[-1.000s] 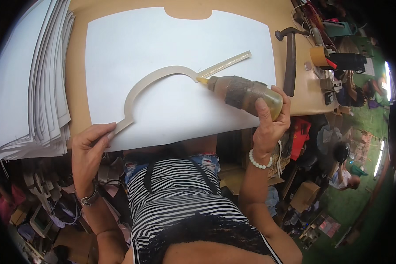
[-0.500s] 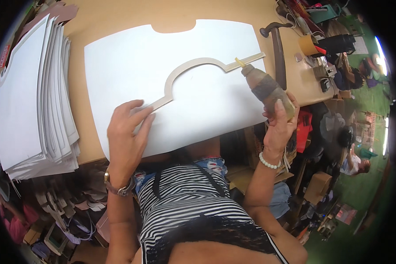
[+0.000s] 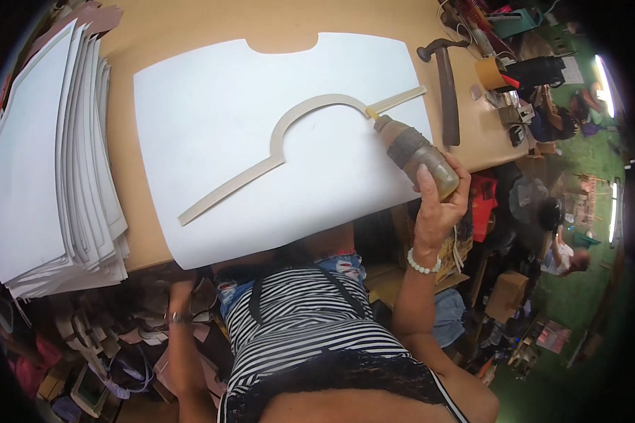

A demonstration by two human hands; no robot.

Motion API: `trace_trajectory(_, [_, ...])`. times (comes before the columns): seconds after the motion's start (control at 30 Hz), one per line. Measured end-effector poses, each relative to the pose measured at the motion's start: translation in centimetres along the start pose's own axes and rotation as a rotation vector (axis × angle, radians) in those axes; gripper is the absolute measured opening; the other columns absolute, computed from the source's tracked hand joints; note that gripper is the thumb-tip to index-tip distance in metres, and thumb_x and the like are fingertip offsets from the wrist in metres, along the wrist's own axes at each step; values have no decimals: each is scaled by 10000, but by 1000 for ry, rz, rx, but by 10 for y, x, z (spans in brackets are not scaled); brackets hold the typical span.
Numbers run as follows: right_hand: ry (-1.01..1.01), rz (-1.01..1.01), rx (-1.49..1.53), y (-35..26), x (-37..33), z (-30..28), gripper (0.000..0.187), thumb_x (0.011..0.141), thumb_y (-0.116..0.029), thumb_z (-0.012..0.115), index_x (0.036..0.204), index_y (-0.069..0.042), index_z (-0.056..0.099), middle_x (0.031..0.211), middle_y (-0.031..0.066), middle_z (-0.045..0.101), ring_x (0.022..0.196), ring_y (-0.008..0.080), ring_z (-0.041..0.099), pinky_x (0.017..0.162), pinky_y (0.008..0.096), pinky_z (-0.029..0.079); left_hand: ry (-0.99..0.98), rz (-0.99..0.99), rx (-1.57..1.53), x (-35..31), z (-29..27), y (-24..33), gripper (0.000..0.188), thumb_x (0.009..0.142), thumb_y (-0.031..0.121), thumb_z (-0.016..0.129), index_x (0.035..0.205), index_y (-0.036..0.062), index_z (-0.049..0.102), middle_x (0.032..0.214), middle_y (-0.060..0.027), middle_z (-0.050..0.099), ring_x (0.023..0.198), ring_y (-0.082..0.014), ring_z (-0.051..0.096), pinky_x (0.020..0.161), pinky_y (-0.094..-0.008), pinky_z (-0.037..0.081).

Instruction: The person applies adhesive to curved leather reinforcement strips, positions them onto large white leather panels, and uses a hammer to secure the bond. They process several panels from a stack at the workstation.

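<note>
My right hand (image 3: 441,201) is wrapped round a squeeze bottle (image 3: 422,163) with a dark band about its middle. The bottle is tilted, its yellowish nozzle at the right end of the arch in a thin beige strip (image 3: 229,185). That strip, with straight ends either side of the arch, lies across a large white sheet (image 3: 346,183) with a notch cut in its far edge. My left hand (image 3: 181,287) is down at the near edge of the table, in shadow, and its fingers cannot be made out.
Left on the table (image 3: 148,250) stands a thick stack of white cut sheets (image 3: 28,169). A hammer (image 3: 448,92) lies right of the white sheet, and beyond it sit a yellow tape roll (image 3: 488,73) and small items. Below the table's left edge are piled scraps (image 3: 95,342).
My left hand has left the strip and dropped below the table's near edge. My right hand has brought the bottle left and slightly down, its nozzle now at the arch's right end.
</note>
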State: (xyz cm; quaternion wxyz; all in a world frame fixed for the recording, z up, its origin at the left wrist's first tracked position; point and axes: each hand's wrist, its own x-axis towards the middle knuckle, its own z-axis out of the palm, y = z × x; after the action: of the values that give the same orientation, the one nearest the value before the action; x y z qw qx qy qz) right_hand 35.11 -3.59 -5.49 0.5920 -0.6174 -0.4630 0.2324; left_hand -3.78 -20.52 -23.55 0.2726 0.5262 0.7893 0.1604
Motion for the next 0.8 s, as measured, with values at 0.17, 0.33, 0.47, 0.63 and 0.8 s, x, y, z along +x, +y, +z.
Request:
trace_trajectory(0.17, [-12, -18, -75, 2, -2, 4, 440, 782, -91, 741, 1140, 34, 519, 1023, 101, 582, 917, 149, 568, 824, 271, 473, 102, -85, -234, 46, 34, 12, 203, 844, 145, 556, 909, -31, 632, 886, -192, 640, 773, -337, 622, 696, -396, 482])
trace_trajectory(0.33, [-2, -33, -91, 3, 0, 11, 435, 777, -93, 746, 1134, 31, 529, 1026, 103, 587, 920, 153, 570, 820, 273, 479, 141, -125, -334, 70, 48, 15, 193, 834, 137, 562, 903, -29, 631, 868, -190, 637, 760, -337, 618, 687, -394, 480])
trace_trajectory(0.47, [-19, -83, -120, 0, 1, 20, 427, 773, -84, 747, 1127, 30, 537, 1021, 102, 595, 915, 152, 576, 813, 272, 485, 155, -146, -374, 74, 51, 12, 185, 827, 131, 568, 897, -28, 630, 854, -188, 634, 750, -338, 614, 680, -392, 478])
trace_trajectory(0.63, [-100, -110, -105, -7, 2, 35, 428, 771, -58, 743, 1132, 33, 533, 1006, 104, 608, 899, 151, 590, 801, 266, 496, 180, -178, -407, 70, 49, 6, 175, 817, 123, 574, 891, -26, 629, 837, -185, 630, 738, -338, 610, 671, -390, 476])
trace_trajectory(0.8, [-165, -69, -33, -10, -1, 40, 443, 768, -24, 734, 1149, 38, 517, 1012, 116, 614, 902, 152, 602, 809, 262, 504, 174, -181, -439, 72, 54, 6, 165, 808, 115, 580, 885, -24, 628, 820, -182, 627, 725, -338, 606, 662, -388, 474])
